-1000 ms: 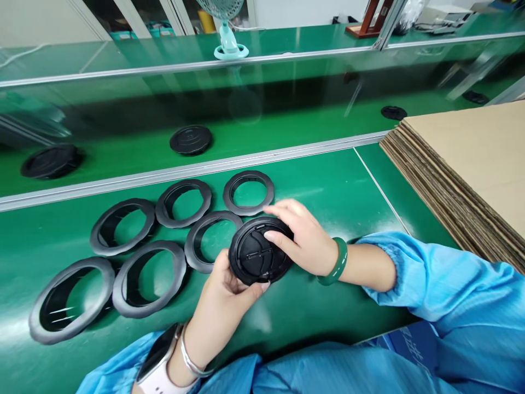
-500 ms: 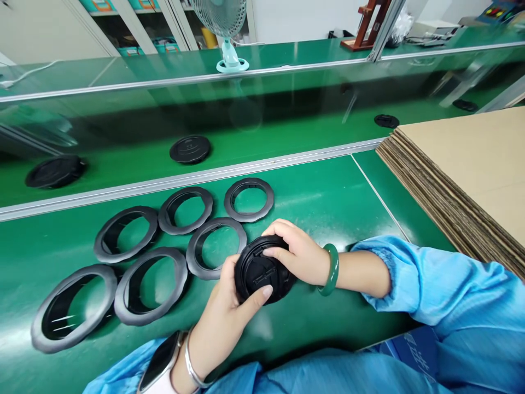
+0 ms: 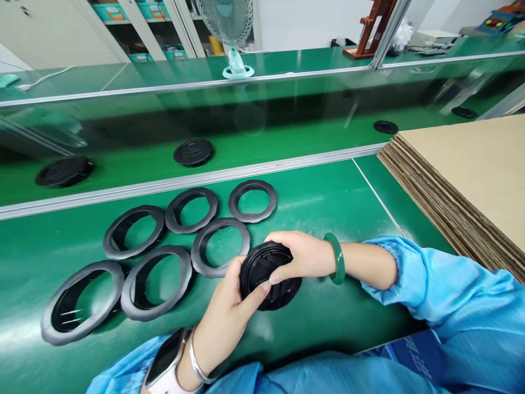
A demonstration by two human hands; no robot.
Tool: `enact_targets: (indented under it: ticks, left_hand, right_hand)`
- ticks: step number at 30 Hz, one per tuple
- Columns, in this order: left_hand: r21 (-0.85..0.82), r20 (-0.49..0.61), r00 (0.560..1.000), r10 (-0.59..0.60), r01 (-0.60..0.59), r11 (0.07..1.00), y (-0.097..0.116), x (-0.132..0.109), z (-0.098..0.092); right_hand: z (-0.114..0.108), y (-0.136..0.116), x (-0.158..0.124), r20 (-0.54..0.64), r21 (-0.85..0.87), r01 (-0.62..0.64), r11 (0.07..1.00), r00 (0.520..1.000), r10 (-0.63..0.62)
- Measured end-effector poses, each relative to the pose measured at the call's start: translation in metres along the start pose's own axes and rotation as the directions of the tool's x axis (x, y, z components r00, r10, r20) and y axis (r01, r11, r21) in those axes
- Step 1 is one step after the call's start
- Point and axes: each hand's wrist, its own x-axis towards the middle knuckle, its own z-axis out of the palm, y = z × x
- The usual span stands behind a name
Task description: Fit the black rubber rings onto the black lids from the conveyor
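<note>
Head view: a round black plastic cap (image 3: 270, 276) is gripped between both hands, its ribbed, recessed face turned up. It is pinched by the left hand (image 3: 223, 323), with the thumb laid across that face, while the upper rim is curled over by the right hand (image 3: 301, 254). No long axis is offered by its circular shape. It is held over the green desk (image 3: 332, 208), just beside a scalloped black ring (image 3: 197, 253); five more rings (image 3: 130, 284) lie to the left, and cardboard sheets (image 3: 451, 186) are stacked to the right.

6 black rings (image 3: 232, 202), 5 black discs (image 3: 256, 273)
</note>
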Motion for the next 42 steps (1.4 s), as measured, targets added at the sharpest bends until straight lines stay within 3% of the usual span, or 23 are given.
enact_targets:
  ticks: [6, 9, 12, 14, 16, 18, 20, 23, 25, 29, 32, 34, 37, 39, 42]
  left_hand:
    - [0.018, 0.004, 1.000, 0.018, -0.018, 1.000, 0.008, -0.001, 0.001]
    - [0.039, -0.007, 0.999, 0.037, -0.037, 0.999, 0.010, -0.003, 0.003]
    - [0.021, 0.000, 0.996, 0.094, -0.094, 0.995, 0.010, -0.008, -0.001]
    - [0.026, -0.070, 0.979, 0.190, -0.188, 0.982, 0.011, -0.010, -0.010]
    - [0.208, -0.214, 0.921, 0.325, -0.282, 0.936, 0.012, -0.007, -0.024]
    - [0.516, -0.284, 0.844, 0.455, -0.265, 0.814, 0.012, -0.002, -0.036]
    - [0.739, -0.209, 0.832, 0.513, -0.209, 0.640, 0.009, 0.004, -0.041]
    - [0.839, -0.006, 0.877, 0.481, -0.257, 0.479, 0.001, 0.005, -0.034]
    - [0.810, 0.142, 0.881, 0.452, -0.365, 0.458, -0.001, 0.001, -0.025]
    - [0.659, 0.333, 0.824, 0.458, -0.551, 0.513, 0.004, -0.006, -0.020]
    - [0.598, 0.348, 0.815, 0.463, -0.573, 0.560, 0.009, -0.003, -0.028]
    - [0.583, 0.363, 0.812, 0.457, -0.581, 0.568, 0.009, 0.000, -0.032]
    - [0.573, 0.392, 0.773, 0.499, -0.630, 0.525, 0.005, 0.005, -0.033]
    - [0.581, 0.389, 0.750, 0.535, -0.651, 0.489, 0.002, 0.008, -0.032]
    - [0.589, 0.381, 0.739, 0.555, -0.657, 0.471, 0.001, 0.013, -0.030]
  right_hand:
    - [0.010, -0.012, -0.009, -0.107, -0.167, -0.094, 0.981, 0.991, 0.077]
    - [0.009, -0.006, -0.009, -0.102, -0.116, -0.085, 0.990, 0.992, 0.074]
    - [0.000, 0.009, 0.000, -0.038, 0.203, -0.072, 0.976, 0.996, 0.082]
    - [-0.008, 0.019, 0.008, -0.081, 0.503, -0.048, 0.863, 0.991, 0.103]
    - [-0.015, 0.026, 0.016, -0.187, 0.717, 0.032, 0.696, 0.971, 0.149]
    - [-0.021, 0.030, 0.021, -0.268, 0.816, 0.117, 0.567, 0.944, 0.192]
    - [-0.025, 0.031, 0.025, -0.292, 0.859, 0.150, 0.490, 0.929, 0.227]
    - [-0.028, 0.031, 0.028, -0.278, 0.894, 0.148, 0.422, 0.923, 0.265]
    - [-0.028, 0.031, 0.028, -0.268, 0.908, 0.149, 0.392, 0.925, 0.269]
    - [-0.025, 0.036, 0.027, -0.267, 0.899, 0.151, 0.411, 0.933, 0.242]
    - [-0.028, 0.039, 0.027, -0.281, 0.840, 0.143, 0.524, 0.940, 0.194]
    - [-0.040, 0.035, 0.033, -0.360, 0.722, 0.185, 0.667, 0.923, 0.133]
    - [-0.077, 0.020, 0.059, -0.563, 0.177, 0.230, 0.957, 0.821, -0.093]
    - [-0.109, 0.013, 0.083, -0.595, -0.204, 0.160, 0.966, 0.763, -0.252]
    - [-0.148, 0.020, 0.117, -0.521, -0.389, 0.068, 0.919, 0.806, -0.281]
